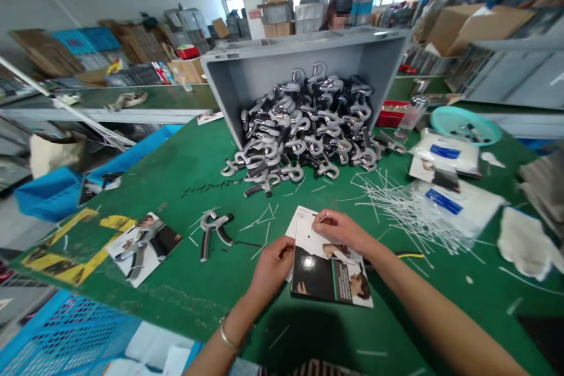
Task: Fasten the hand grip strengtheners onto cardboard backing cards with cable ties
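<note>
A printed packaging card lies on the green table in front of me. My left hand pinches its left edge, fingers closed on it. At the card's top my right hand is curled, pinching a thin white tie against the card. One loose hand gripper lies on the table to the left of the card. A tipped grey bin farther back spills a heap of several hand grippers.
A scatter of white plastic ties lies right of the card, beside bagged white packs and a teal bowl. Another card with a gripper on it sits at the left. Blue crates stand near left. A person stands behind the bin.
</note>
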